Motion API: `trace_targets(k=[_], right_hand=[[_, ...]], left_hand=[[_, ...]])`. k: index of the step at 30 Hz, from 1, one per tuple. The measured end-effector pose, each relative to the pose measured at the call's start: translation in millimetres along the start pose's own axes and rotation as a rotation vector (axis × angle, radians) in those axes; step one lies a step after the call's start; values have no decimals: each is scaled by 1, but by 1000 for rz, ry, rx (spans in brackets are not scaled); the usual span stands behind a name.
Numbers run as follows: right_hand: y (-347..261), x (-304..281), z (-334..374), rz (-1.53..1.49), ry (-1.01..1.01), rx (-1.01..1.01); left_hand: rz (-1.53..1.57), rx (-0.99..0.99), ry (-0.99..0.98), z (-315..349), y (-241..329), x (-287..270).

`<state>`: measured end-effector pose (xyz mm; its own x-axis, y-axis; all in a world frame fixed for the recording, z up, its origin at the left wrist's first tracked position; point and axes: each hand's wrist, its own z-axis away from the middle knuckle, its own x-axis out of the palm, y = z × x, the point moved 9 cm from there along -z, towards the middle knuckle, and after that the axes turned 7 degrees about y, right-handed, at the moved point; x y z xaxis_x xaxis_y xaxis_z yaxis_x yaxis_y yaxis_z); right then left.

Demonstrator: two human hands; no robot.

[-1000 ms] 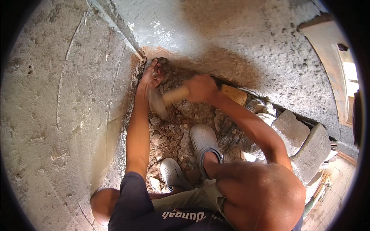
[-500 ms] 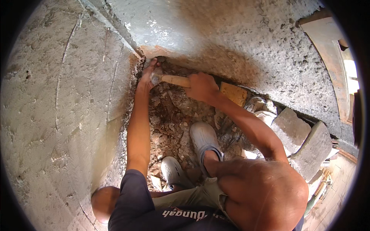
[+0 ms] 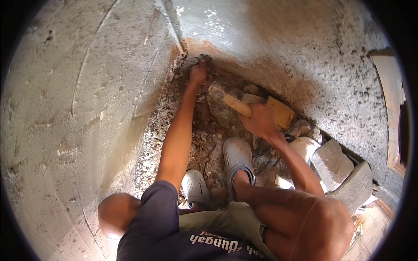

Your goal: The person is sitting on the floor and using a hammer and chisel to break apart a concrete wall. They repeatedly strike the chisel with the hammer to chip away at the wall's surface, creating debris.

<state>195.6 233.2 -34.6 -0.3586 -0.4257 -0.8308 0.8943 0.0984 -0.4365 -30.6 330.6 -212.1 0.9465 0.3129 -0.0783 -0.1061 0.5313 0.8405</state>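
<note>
My right hand [image 3: 261, 121] grips a hammer by its pale wooden handle [image 3: 237, 105]. Its dusty metal head [image 3: 216, 92] hangs over the rubble, a little apart from my other hand. My left arm stretches to the far corner where two walls meet. There my left hand [image 3: 199, 74] is low against the broken ground, its fingers curled; whatever they hold is hidden. Just past the fingertips lies a dark grey lump [image 3: 203, 57] at the wall's foot. Loose soil and broken chips [image 3: 209, 143] cover the ground beneath both hands.
Rough plastered walls [image 3: 87, 95] rise on the left and at the back. Along the back wall lie a yellowish block [image 3: 280, 112] and large grey concrete slabs [image 3: 333, 164]. My feet in grey clogs [image 3: 238, 156] stand on the rubble between my arms.
The hammer has drawn back right and down from my left hand, its head no longer over that hand. My left hand now points down into the corner. The view has shifted slightly.
</note>
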Motion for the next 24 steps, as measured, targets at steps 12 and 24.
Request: trace_targets(k=[12,24], right_hand=[[1,-11,23,-120,57,115],[19,45,83,-364,-74,209]], left_hand=[[-562,49,-221,12,-14,-39],[-888,-83,-413,68,-26,-70]])
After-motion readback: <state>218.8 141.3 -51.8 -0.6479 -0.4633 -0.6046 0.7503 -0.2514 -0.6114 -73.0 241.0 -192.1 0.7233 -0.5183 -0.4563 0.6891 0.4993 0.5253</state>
